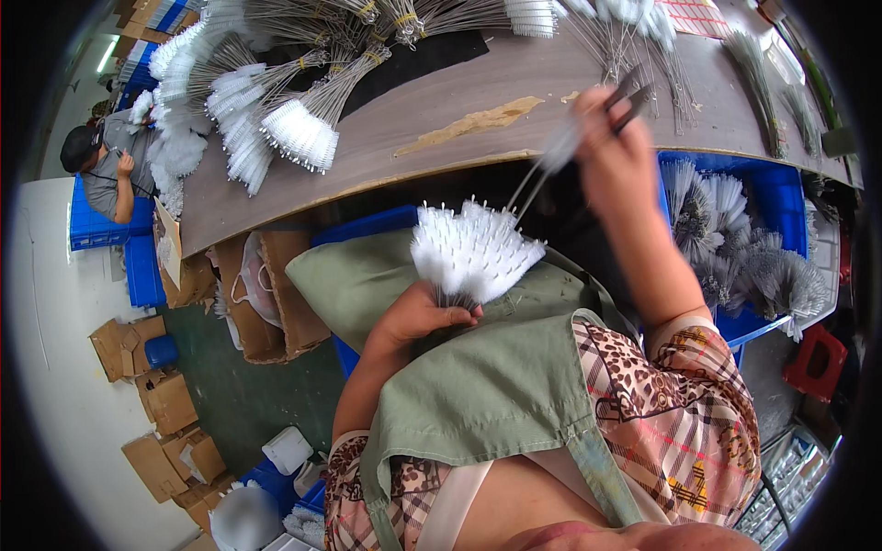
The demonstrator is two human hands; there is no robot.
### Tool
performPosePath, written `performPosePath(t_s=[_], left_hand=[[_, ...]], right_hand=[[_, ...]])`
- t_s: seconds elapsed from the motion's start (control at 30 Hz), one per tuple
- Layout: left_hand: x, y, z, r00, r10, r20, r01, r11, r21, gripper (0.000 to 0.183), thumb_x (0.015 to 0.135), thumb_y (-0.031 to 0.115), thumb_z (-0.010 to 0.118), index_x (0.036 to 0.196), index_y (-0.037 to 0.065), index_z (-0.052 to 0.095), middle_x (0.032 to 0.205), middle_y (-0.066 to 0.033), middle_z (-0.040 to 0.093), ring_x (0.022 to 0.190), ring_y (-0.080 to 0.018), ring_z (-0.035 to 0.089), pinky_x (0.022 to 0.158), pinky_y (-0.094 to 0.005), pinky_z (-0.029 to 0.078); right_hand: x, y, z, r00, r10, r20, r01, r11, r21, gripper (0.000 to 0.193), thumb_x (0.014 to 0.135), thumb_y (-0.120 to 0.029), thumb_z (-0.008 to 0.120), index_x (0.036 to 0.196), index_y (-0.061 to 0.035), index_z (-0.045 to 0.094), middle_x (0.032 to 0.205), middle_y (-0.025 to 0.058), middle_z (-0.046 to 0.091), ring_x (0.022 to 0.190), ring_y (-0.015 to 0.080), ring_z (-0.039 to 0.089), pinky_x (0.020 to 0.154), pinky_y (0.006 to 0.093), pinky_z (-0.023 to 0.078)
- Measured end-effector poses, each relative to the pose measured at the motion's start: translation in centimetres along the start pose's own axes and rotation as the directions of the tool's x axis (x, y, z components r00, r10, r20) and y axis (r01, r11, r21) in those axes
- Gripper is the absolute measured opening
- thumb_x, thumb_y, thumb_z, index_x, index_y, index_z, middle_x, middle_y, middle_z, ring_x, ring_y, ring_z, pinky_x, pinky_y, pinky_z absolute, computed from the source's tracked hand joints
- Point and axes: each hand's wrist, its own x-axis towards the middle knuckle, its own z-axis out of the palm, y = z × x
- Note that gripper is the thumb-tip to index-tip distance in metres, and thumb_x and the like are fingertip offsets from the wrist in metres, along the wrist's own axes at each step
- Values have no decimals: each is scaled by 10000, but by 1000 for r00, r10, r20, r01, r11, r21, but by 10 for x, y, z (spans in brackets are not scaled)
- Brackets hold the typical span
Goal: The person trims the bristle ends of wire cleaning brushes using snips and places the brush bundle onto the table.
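Observation:
My left hand [418,317] is closed around the wire stems of a fanned bunch of white-bristled wire brushes [473,253], heads up, above my green-aproned lap. Up and to the right, my right hand [611,138] is raised near the table edge and blurred by motion. Its fingers are closed on a dark two-pronged tool [632,96], whose exact kind I cannot make out. Beside those fingers is a smeared white brush [557,151] with wires slanting down toward the bunch. Whether the right hand grips this brush too is unclear.
Tied bundles of white wire brushes [303,133] lie on the grey-brown table [514,87]. More brushes fill a blue crate [781,197] at right. A red stool [818,358] stands beyond it. Cardboard boxes [165,399] line the left wall. Another person [119,161] works at far left.

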Motion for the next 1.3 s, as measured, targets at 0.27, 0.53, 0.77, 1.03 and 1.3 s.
performPosePath(t_s=[0.27,0.53,0.77,1.03,1.3], left_hand=[[-5,-2,-10,999,-41,9,42,999,-34,500,732,139,805,1146,10,557,921,-88,645,824,-176,634,725,-306,527],[0,10,-5,993,-4,120,26,982,-187,509,716,111,809,1151,1,567,877,-82,646,795,-171,630,700,-298,519],[11,0,-17,972,-12,236,57,981,-183,589,669,123,835,1174,-1,559,883,-78,646,817,-175,623,689,-285,493],[9,3,-9,977,-115,179,149,971,-186,599,652,160,843,1159,-10,575,917,-76,643,812,-155,612,680,-250,478],[10,2,-5,975,-132,179,166,968,-190,592,661,178,838,1155,-16,575,915,-81,640,802,-157,612,669,-255,478]], right_hand=[[169,-73,-69,999,22,-48,-44,838,-543,192,969,-237,539,891,-71,595,674,-21,524,529,52,427,446,222,321],[208,-11,-128,988,-86,128,154,528,-835,293,955,-149,498,1219,-49,577,905,43,655,696,164,586,616,290,473],[35,-27,20,619,353,701,-152,930,-334,109,830,-48,708,932,-10,692,877,47,688,769,96,621,677,235,491],[2,-3,43,474,305,826,-216,950,-227,146,749,-81,793,875,-39,731,758,33,628,749,135,586,658,278,446],[1,-3,44,450,385,806,-168,923,-347,111,769,-82,773,854,-37,718,773,36,631,760,136,588,688,277,454]])
